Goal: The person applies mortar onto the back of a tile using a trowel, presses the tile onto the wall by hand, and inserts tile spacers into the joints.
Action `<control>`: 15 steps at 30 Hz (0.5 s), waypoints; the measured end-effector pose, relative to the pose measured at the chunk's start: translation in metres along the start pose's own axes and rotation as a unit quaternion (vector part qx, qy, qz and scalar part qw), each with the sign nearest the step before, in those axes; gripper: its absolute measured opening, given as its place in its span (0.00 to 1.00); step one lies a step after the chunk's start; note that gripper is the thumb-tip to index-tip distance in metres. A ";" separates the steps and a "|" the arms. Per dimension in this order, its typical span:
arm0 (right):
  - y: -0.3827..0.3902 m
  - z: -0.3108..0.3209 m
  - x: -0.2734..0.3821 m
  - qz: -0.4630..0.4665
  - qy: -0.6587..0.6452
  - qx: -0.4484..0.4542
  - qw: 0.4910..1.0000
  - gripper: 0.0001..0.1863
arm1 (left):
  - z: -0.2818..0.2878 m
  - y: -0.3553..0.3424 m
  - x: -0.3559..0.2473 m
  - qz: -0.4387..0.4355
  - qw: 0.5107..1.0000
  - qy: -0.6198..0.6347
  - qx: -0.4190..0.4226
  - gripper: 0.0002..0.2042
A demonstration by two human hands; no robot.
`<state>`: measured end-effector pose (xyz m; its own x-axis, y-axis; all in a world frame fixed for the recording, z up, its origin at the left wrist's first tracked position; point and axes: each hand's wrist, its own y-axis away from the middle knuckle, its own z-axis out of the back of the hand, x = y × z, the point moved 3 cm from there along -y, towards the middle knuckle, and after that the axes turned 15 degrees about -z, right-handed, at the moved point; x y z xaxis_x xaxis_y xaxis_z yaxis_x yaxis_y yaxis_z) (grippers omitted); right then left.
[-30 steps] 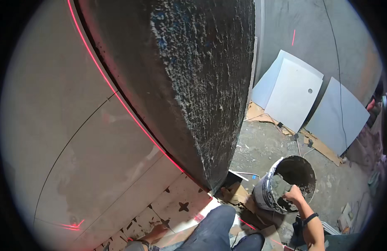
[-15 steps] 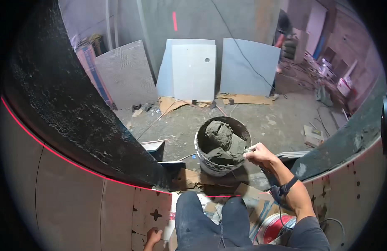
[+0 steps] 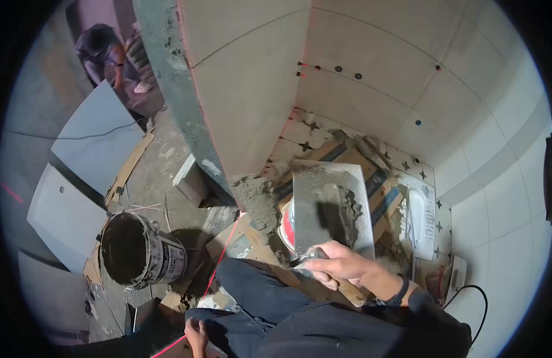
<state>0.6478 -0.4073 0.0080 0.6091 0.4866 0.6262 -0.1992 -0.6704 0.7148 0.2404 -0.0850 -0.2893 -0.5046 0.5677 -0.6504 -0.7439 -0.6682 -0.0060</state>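
Slab, grey, rectangular, textured [image 3: 307, 212], lay over red-and-white round bucket [image 3: 286, 227], prob. for height; dark-grey mortar [image 3: 352, 206] sat atop. R hand [image 3: 337, 264] gripped mortar-smeared grey trowel [image 3: 314, 254] at slab's near edge; L hand [image 3: 196, 337], left of slab, curled, contents unclear.

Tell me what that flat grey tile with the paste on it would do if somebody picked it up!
The tile would probably stay stiff, since it looks flat like a board. It may feel heavier on the right, where the grey paste sits. It might tip if pushed, because it juts past the red-and-white bucket under it.
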 end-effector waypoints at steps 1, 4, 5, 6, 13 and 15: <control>0.012 0.019 -0.026 -0.001 -0.077 -0.005 0.997 0.13 | 0.001 -0.030 -0.036 -0.025 0.999 0.024 0.020 0.14; 0.013 0.071 -0.095 -0.008 -0.263 0.005 0.965 0.17 | -0.021 -0.084 -0.093 -0.123 0.990 0.075 0.008 0.13; 0.009 0.085 -0.113 -0.026 -0.349 0.010 0.937 0.17 | -0.030 -0.100 -0.119 -0.159 0.985 0.071 0.017 0.13; 0.014 0.091 -0.120 -0.006 -0.365 0.018 0.931 0.18 | -0.038 -0.111 -0.143 -0.185 0.980 0.069 0.040 0.13; 0.059 0.083 -0.095 0.096 -0.193 -0.118 0.969 0.17 | -0.126 -0.134 -0.308 -0.170 0.924 0.244 0.242 0.22; 0.054 0.086 -0.090 0.124 -0.155 -0.220 0.955 0.12 | -0.166 -0.129 -0.330 -0.168 0.899 0.287 0.285 0.22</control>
<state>0.6485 -0.5360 -0.0365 0.6853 0.1090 0.7201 -0.6290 -0.4097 0.6607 0.5755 -0.2661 -0.2002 -0.0222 0.2408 -0.9703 -0.9983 -0.0568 0.0088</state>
